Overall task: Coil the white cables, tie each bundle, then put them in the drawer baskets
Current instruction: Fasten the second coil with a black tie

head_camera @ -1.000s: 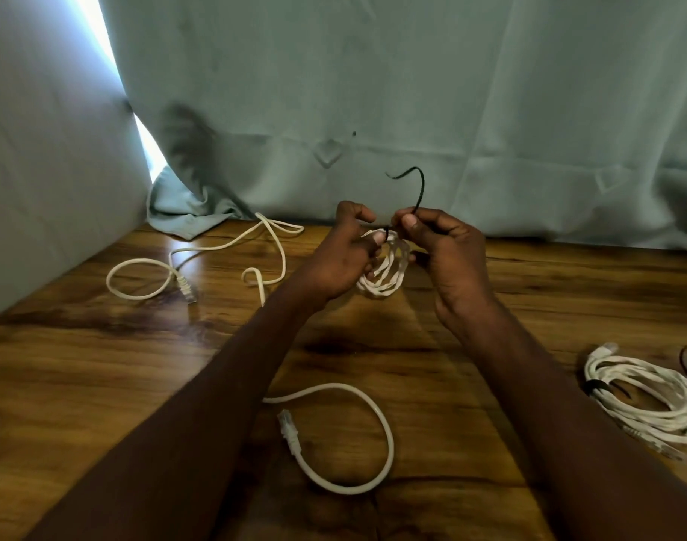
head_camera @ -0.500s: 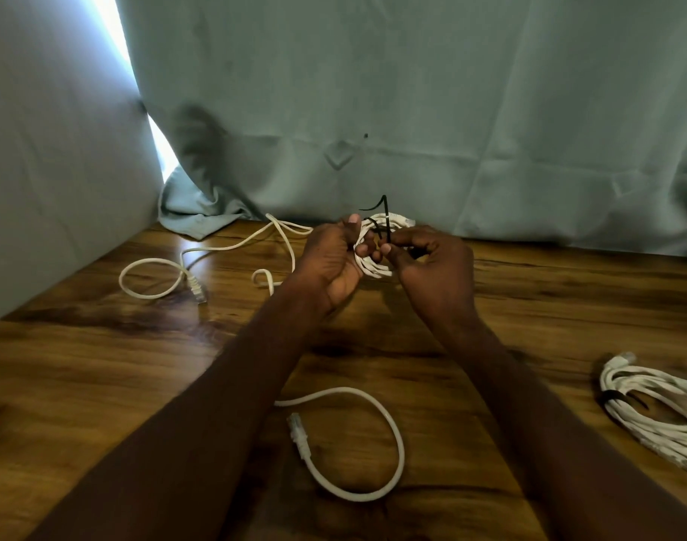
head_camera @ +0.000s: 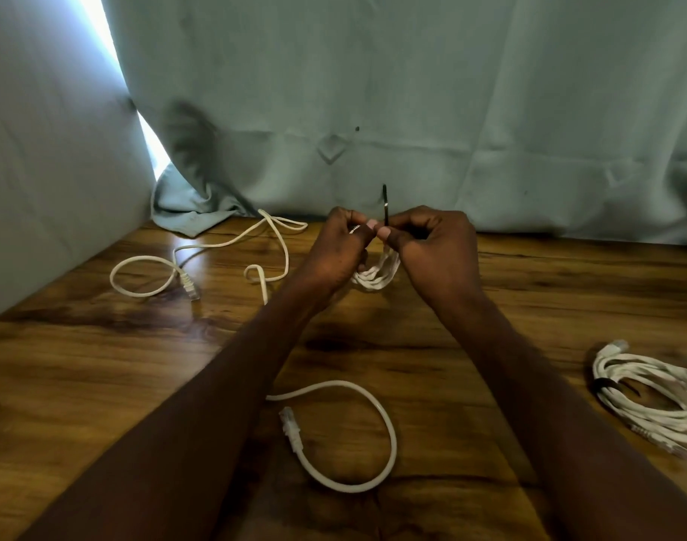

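Both hands are raised together over the far middle of the wooden worktop [head_camera: 529, 306], fingers curled in tight. The left hand [head_camera: 340, 251] grips the top of a small white coiled bundle [head_camera: 377, 273], which hangs down between the two wrists just above the wood. The right hand [head_camera: 431, 244] pinches a thin black tie [head_camera: 385, 203] at the top of that bundle, its free end sticking straight up past the fingertips; whether the tie is already wrapped round the coil I cannot quite make out behind the fingers. A loose white cable [head_camera: 217, 255] sprawls in open loops at the far left, near the foot of the pale green curtain [head_camera: 412, 91]. Another cable end [head_camera: 349, 435] with its clear plug curls between the forearms, close to me. At the right edge lies a finished coil [head_camera: 654, 396], bound with a dark band.
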